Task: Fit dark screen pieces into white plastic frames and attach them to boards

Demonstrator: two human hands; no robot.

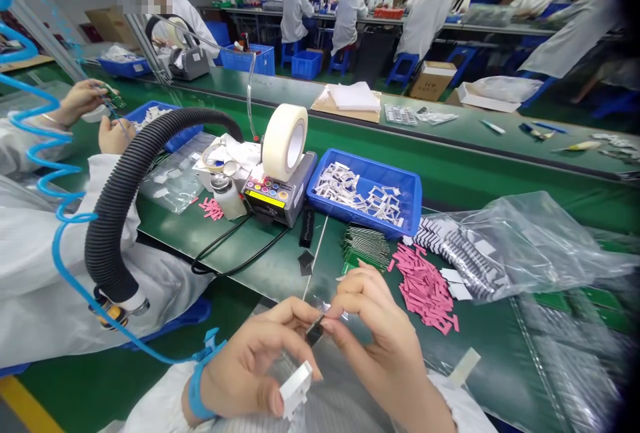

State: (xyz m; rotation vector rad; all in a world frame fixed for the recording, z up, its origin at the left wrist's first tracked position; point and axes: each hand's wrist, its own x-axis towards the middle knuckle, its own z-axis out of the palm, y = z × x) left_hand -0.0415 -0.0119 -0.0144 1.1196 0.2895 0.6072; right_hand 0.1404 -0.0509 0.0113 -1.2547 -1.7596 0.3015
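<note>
My left hand (255, 360), with a blue band at the wrist, is closed on a small white plastic frame (297, 388) held low between thumb and fingers. Its index fingertip also touches a small dark rectangular piece (315, 332). My right hand (373, 330) pinches that dark piece between thumb and forefinger; its exact kind is too small to tell. Just beyond the hands stand rows of green circuit boards (367, 246). Pink strips (425, 283) lie in a pile to their right. Behind them, a blue bin (417, 196) holds many white plastic frames.
A tape dispenser (280, 196) carries a large cream roll, beside a metal-topped bottle (227, 196). A black ribbed hose (113, 213) and a coiled blue cord (55, 240) hang at left. A clear plastic bag (540, 240) lies right. A co-worker's hands (83, 100) work at far left.
</note>
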